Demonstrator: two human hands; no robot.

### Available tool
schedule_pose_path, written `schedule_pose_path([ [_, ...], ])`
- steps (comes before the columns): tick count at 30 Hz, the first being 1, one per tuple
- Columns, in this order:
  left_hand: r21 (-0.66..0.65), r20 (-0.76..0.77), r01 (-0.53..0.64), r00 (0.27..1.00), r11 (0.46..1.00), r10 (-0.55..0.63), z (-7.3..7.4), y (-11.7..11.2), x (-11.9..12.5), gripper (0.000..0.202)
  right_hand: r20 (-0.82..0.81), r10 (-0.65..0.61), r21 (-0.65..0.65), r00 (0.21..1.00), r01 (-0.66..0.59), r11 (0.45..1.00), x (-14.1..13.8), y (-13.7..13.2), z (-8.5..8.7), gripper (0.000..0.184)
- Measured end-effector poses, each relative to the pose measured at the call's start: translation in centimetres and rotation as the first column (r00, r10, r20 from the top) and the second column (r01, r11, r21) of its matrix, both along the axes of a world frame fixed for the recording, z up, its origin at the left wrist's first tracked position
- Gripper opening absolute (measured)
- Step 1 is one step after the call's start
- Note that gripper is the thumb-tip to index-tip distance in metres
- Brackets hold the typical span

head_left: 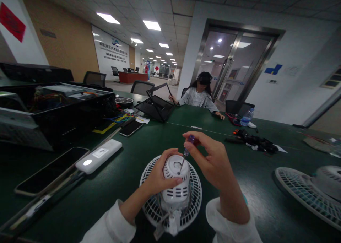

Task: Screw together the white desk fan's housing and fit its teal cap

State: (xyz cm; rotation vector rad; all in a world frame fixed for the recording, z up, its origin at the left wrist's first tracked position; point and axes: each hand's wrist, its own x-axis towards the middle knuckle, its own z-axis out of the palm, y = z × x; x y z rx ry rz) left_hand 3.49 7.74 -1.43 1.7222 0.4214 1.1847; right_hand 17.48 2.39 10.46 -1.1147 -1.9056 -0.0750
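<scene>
Room: office hall under panel lights, with a glass door [231,63] ahead and a co-worker [198,97] seated across the far end of the surface.
Surface: dark green table [106,204] carrying an open computer chassis [53,111], a smartphone [50,170], a white power bank [98,156] and a second fan [306,189].
Desk fan: grille [170,214] lying flat, just ahead of the person.
Left grip [160,172]: clenched around the white motor housing [174,195].
Right grip [210,161]: fingertips pinching a small purple-handled screwdriver [186,149], its tip in the housing's top.
Open room: bare green on both sides of the fan, tighter toward the power bank.
</scene>
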Motion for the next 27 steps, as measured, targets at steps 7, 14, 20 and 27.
schedule_pose_path([
  [7,0.043,-0.004,-0.021,1.000,0.999,0.021,-0.46,0.13,-0.05,0.071,0.050,0.027,0.038,0.998,-0.029,0.999,-0.21,-0.36,0.14,0.016],
  [14,0.026,-0.001,-0.010,1.000,1.000,0.010,-0.49,0.05,-0.01,0.072,0.045,0.006,0.020,0.999,-0.007,1.000,-0.10,-0.29,0.15,0.017],
  [20,0.013,0.015,0.006,1.000,1.000,-0.006,-0.44,0.00,-0.08,0.070,0.039,0.018,0.021,0.999,-0.019,1.000,-0.04,-0.31,0.14,0.018],
  [27,0.004,0.018,-0.006,1.000,1.000,0.006,-0.12,-0.16,0.01,0.068,0.040,-0.006,0.011,0.999,0.005,1.000,0.03,-0.40,0.15,0.020],
])
